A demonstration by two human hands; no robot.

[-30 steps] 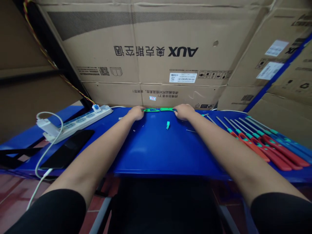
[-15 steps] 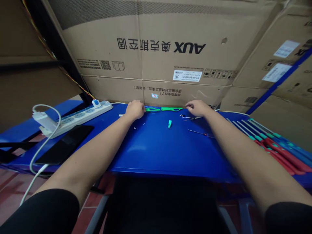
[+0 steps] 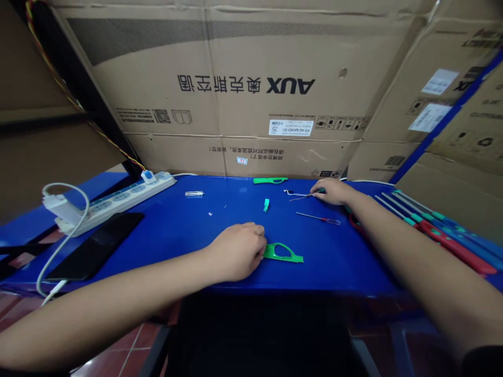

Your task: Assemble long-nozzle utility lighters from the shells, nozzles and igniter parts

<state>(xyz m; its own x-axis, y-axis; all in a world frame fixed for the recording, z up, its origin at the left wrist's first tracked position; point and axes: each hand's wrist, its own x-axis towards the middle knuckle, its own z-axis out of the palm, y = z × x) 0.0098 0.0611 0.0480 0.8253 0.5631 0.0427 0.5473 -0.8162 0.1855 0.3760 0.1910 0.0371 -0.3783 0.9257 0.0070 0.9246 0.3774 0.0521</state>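
My left hand (image 3: 238,251) lies near the front of the blue table (image 3: 165,225), its fingertips curled against the end of a green plastic bracket (image 3: 283,253). My right hand (image 3: 330,191) rests at the back, its fingers over a thin wire lead (image 3: 298,195) and a small teal-handled piece. A second green plastic strip (image 3: 270,180) lies along the back edge. Between the hands stands a small green connector (image 3: 266,205). A slim red-and-teal screwdriver (image 3: 318,218) lies just below my right hand. A clear tube (image 3: 194,193) and tiny metal bits lie to the left.
A white power strip (image 3: 118,200) with a cable and plug sits at the table's left, beside a black phone (image 3: 96,246). Several red-handled and blue-handled screwdrivers (image 3: 451,241) lie in a row at the right. Cardboard boxes (image 3: 236,99) stand behind the table.
The green bracket has moved from the back edge toward me with my left hand. My right hand has moved from above the wire lead down onto it.
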